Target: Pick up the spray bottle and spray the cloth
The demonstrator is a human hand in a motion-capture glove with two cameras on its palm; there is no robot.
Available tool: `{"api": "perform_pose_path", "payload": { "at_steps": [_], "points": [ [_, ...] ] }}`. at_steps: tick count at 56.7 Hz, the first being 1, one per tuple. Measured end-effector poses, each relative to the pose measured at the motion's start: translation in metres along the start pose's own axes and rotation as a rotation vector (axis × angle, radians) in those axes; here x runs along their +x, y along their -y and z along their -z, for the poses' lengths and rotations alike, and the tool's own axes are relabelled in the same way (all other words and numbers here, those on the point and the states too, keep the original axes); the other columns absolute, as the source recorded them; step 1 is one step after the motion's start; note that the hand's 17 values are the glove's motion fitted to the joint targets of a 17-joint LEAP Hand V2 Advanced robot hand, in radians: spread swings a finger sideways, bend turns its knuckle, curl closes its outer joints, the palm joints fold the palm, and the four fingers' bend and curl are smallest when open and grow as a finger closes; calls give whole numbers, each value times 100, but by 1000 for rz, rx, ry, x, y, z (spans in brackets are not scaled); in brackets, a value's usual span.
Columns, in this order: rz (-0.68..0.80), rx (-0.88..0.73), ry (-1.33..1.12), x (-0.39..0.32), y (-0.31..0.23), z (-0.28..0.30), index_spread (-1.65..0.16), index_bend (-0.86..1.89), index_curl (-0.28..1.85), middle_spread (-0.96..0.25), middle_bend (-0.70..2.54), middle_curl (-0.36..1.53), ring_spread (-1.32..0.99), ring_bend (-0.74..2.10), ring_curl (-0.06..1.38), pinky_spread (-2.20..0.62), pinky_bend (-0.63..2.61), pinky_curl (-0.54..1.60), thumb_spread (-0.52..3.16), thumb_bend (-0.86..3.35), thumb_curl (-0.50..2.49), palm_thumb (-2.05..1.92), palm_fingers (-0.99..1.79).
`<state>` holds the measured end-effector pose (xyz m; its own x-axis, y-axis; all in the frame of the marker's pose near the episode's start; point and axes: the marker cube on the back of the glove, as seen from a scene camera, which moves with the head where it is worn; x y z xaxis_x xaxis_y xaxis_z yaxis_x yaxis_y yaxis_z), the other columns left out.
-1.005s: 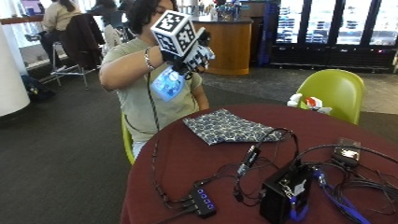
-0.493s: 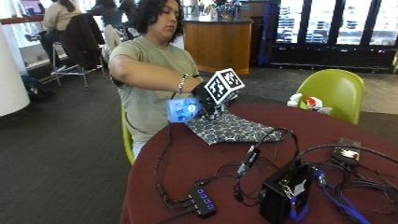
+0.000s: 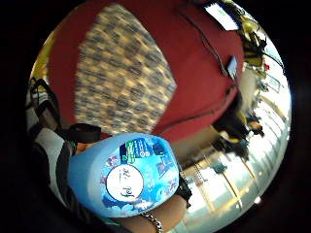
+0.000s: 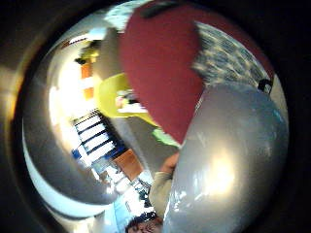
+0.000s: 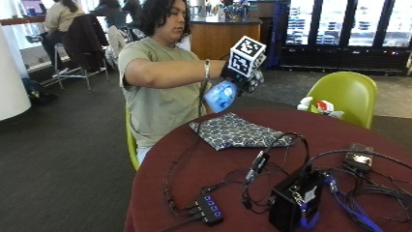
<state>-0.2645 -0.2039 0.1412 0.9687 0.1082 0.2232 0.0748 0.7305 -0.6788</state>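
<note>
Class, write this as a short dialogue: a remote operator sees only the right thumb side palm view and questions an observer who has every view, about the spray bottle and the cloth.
Operator: A pale, shiny shape fills much of my view. What is it?
Observer: The spray bottle. The little finger side palm view shows its blue label with a white oval.
Operator: Is it off the table?
Observer: Yes. In the outside view the right hand holds it in the air, above the table.
Operator: I see only a strip of pattern. How does the cloth lie?
Observer: The cloth lies flat on the table, below the bottle, near the edge where the person sits.
</note>
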Motion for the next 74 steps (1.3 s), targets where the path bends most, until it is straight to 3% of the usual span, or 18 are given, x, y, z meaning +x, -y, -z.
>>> {"api": "perform_pose_path", "payload": {
  "at_steps": [15, 27, 38, 55, 65, 74],
  "points": [
    [424, 328, 484, -93, 8, -25, -28, 35, 59, -20, 68, 56, -21, 79, 49, -30, 49, 43, 29, -3, 82, 93, 139],
    [576, 451, 722, -113, 35, -71, -28, 35, 60, -20, 67, 56, -21, 79, 49, -30, 49, 43, 30, -3, 83, 93, 139],
    [581, 456, 863, -98, 54, -88, -28, 34, 60, -20, 67, 56, -21, 79, 49, -31, 50, 44, 29, -3, 83, 92, 139],
    [607, 446, 857, -96, 51, -91, -28, 35, 61, -20, 69, 57, -22, 78, 49, -31, 50, 43, 28, -3, 83, 92, 140],
    [497, 200, 668, -85, 38, -99, -28, 36, 62, -18, 69, 56, -21, 75, 48, -31, 47, 42, 30, -4, 83, 90, 136],
    [403, 122, 371, -54, 25, -72, -30, 33, 59, -13, 52, 50, -14, 48, 42, -4, 24, 38, 70, -10, 69, 61, 77]
  ]
}}
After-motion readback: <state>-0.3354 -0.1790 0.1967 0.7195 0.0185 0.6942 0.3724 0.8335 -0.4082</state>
